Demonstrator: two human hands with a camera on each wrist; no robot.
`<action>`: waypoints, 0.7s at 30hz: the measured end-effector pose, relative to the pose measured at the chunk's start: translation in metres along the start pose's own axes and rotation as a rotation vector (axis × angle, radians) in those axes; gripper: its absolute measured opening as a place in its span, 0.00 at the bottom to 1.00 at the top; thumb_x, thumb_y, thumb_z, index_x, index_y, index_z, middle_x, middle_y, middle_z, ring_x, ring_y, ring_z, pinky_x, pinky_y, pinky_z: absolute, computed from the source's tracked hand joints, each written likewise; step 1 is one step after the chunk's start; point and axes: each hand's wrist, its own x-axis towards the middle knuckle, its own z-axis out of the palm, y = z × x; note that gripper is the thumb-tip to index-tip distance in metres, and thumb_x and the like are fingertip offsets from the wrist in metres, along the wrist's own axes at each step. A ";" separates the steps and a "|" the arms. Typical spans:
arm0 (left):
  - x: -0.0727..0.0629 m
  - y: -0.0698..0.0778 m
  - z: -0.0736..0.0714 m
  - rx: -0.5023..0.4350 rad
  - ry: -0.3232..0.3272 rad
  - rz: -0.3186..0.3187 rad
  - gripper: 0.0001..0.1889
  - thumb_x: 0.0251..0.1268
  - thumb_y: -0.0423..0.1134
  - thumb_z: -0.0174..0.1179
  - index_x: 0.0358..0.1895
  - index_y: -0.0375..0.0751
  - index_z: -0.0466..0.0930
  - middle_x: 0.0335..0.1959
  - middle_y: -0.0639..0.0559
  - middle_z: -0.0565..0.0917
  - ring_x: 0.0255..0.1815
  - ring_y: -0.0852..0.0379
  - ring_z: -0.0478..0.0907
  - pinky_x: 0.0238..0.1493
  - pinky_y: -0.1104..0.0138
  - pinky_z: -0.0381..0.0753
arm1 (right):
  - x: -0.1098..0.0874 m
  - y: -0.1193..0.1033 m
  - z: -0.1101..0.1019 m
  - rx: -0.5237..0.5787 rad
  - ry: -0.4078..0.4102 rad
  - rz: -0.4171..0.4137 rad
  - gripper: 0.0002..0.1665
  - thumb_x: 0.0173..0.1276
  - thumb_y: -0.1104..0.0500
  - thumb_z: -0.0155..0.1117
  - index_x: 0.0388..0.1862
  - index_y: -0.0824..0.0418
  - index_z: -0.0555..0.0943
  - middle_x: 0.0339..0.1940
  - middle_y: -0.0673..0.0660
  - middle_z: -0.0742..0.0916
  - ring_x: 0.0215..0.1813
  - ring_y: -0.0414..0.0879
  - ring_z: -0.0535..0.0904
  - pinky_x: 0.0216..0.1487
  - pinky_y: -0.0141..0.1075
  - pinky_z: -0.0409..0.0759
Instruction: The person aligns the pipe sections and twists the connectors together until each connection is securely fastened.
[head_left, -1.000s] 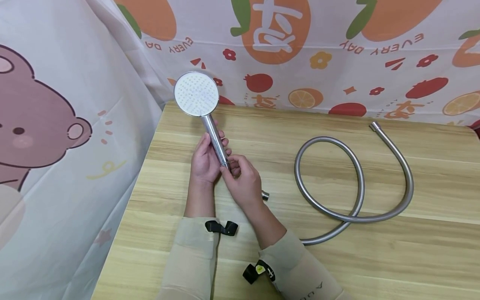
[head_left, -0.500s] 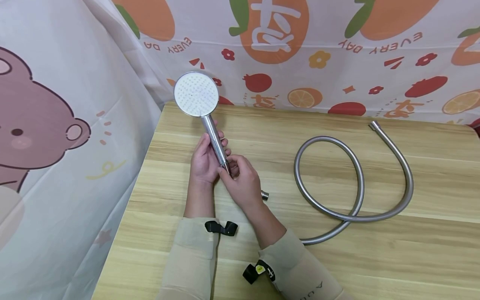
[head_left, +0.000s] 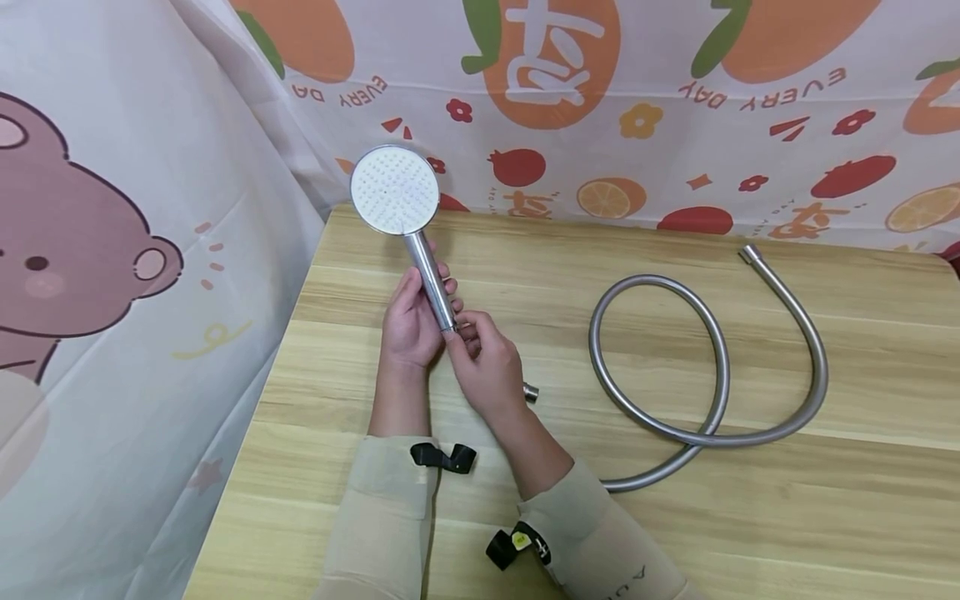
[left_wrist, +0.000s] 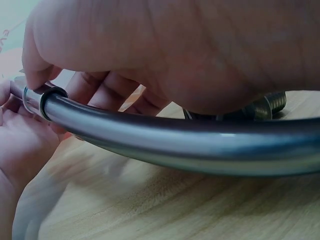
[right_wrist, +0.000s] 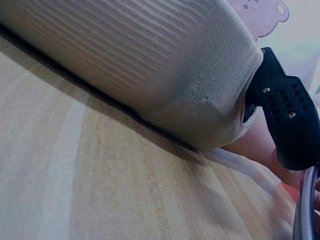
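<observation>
A chrome handheld shower head [head_left: 395, 190] with a round white nozzle face tilts up to the left in the head view. My left hand [head_left: 405, 325] grips its handle [head_left: 431, 283] from beneath, palm up. At the handle's lower end my right hand [head_left: 489, 367] pinches the metal collar [left_wrist: 50, 102] of a grey shower hose [left_wrist: 190, 142], as the left wrist view shows. The collar sits around the hose end, against the handle; the joint is mostly behind fingers. In the right wrist view, part of the hose [right_wrist: 306, 210] shows at the lower right.
The hose loops across the wooden table [head_left: 862, 500] on the right, its other metal end [head_left: 748, 253] lying free. A small metal fitting [head_left: 531, 392] lies partly behind my right wrist. Printed cloth [head_left: 675, 50] hangs behind the table, and another sheet hangs at the left.
My right thumb shifts slightly over the collar, back to the left, then up to the right over the handle's end. The left hand and shower head stay nearly still.
</observation>
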 end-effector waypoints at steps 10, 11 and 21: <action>-0.001 0.000 0.001 0.003 -0.002 0.000 0.18 0.81 0.41 0.37 0.65 0.45 0.70 0.41 0.48 0.78 0.37 0.55 0.74 0.36 0.65 0.74 | -0.001 -0.001 0.000 -0.030 0.019 0.005 0.19 0.62 0.56 0.72 0.48 0.61 0.79 0.40 0.55 0.82 0.35 0.46 0.79 0.37 0.37 0.83; -0.001 0.001 0.001 -0.003 -0.003 -0.001 0.18 0.81 0.41 0.37 0.65 0.44 0.69 0.41 0.48 0.77 0.38 0.54 0.74 0.36 0.65 0.74 | -0.001 -0.001 0.000 -0.037 0.025 0.001 0.19 0.61 0.56 0.73 0.48 0.61 0.79 0.39 0.55 0.81 0.35 0.45 0.79 0.37 0.37 0.83; 0.000 0.001 0.001 0.022 0.013 0.001 0.18 0.81 0.42 0.38 0.65 0.45 0.69 0.41 0.49 0.77 0.38 0.55 0.74 0.37 0.65 0.74 | 0.000 -0.001 0.000 -0.031 0.038 -0.007 0.10 0.69 0.59 0.64 0.46 0.60 0.80 0.34 0.54 0.83 0.31 0.42 0.78 0.32 0.29 0.79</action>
